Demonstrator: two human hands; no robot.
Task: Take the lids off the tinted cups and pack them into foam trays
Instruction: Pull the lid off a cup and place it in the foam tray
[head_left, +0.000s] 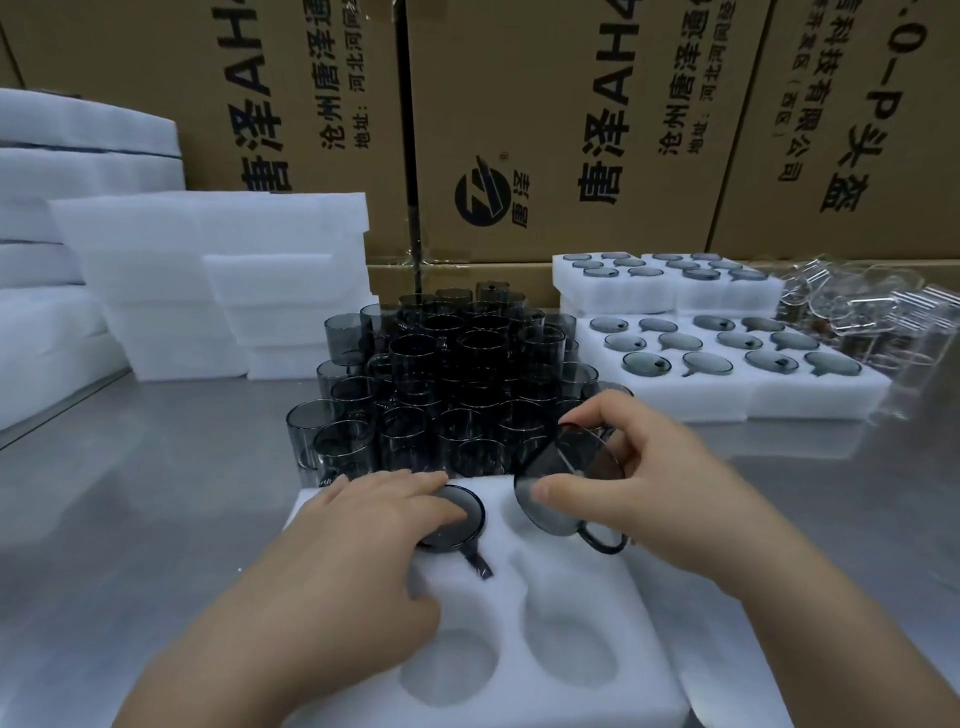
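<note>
1. The left hand (384, 525) lies released and flat. Its straight fingers press on a sunk cup (460, 519) that sits in the far-left pocket of the near foam tray (519, 691).
2. That cup's handle (479, 565) pokes out toward the person along the pocket's slot, and the thumb rests on bare foam beside it.
3. The right hand (639, 483) is grasping a tilted cup (566, 483), thumb on the near side and fingers curled over the far rim. The cup hangs slanted just above the tray's far-right pocket, with its own handle low on the right.
4. Two more hollows (447, 667) show in the tray nearer the person.
5. Just behind the tray a tight cluster of dark cups (447, 374) stands upright on the grey tabletop (156, 519), with some perched on a second layer.
6. To the right of the cluster, filled trays (727, 410) hold smoky cups in their pockets, and another pair of filled trays sits farther back.
7. Clear glasses (857, 322) are heaped at the far right, beside those trays.
8. White foam stacks (171, 291) stand on the left, and printed cardboard boxes (545, 104) wall off the back.
</note>
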